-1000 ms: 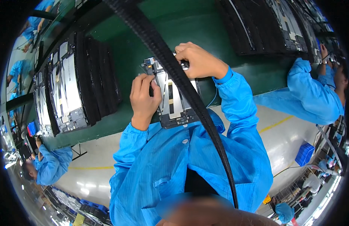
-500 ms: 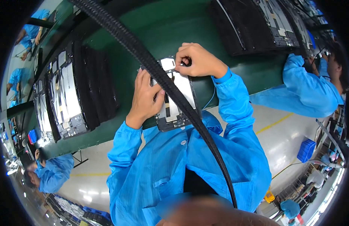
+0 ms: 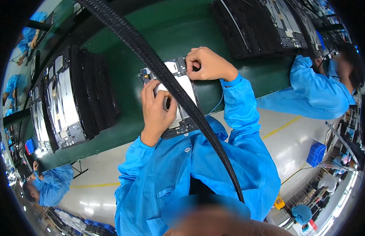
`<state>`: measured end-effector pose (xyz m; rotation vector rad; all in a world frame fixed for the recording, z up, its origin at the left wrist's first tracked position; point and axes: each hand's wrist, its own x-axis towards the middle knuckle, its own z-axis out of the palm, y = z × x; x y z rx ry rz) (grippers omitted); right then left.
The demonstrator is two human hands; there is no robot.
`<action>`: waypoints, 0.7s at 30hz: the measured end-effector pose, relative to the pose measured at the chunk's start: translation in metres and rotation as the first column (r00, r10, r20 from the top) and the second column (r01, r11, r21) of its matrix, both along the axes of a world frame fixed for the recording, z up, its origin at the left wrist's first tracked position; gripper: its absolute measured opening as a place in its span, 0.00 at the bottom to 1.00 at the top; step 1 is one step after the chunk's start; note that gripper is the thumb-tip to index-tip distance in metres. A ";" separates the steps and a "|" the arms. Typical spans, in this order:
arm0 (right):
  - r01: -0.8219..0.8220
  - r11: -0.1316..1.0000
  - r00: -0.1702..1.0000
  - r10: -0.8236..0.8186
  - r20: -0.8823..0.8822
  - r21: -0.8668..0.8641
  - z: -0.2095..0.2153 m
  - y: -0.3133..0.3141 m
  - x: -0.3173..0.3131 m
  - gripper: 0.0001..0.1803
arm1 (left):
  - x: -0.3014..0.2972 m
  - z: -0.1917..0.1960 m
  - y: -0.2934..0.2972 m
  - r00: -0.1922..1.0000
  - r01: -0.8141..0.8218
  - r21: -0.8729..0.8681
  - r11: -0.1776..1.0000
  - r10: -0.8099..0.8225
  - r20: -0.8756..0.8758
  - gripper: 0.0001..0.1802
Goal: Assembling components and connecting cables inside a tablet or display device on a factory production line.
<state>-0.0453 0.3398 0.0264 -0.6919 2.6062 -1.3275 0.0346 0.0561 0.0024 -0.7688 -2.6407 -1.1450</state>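
An opened tablet point(image 3: 188, 87) lies on the green bench in front of me, its silver battery and dark circuit boards bare. My left hand point(image 3: 158, 112) rests over its left side, thumb and index finger pinched together above the battery; whatever may be between them is hidden. At the tablet's upper right corner, the fingers of my right hand point(image 3: 210, 65) are curled into a pinch against the edge. I cannot make out what this hand grips. A blue band circles my right wrist, with a thin cord running down from it. A black braided strap covers part of the tablet.
Stacks of opened tablets with black padding stand on the green bench point(image 3: 135, 129): one stack point(image 3: 66, 98) at the left, another point(image 3: 282, 27) at the far right. The black braided strap point(image 3: 139, 45) crosses the view diagonally. Co-workers in blue sit at right point(image 3: 308, 88) and lower left.
My left hand has shifted from the tablet's left edge inward and slightly down, baring the upper left corner. The right hand stays pinched at the upper right corner.
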 end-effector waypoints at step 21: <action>0.002 0.998 0.996 -0.008 0.088 0.060 -0.009 0.001 0.000 0.10 | -0.024 0.009 0.000 0.947 0.212 -0.205 0.955 -0.253 -0.199 0.19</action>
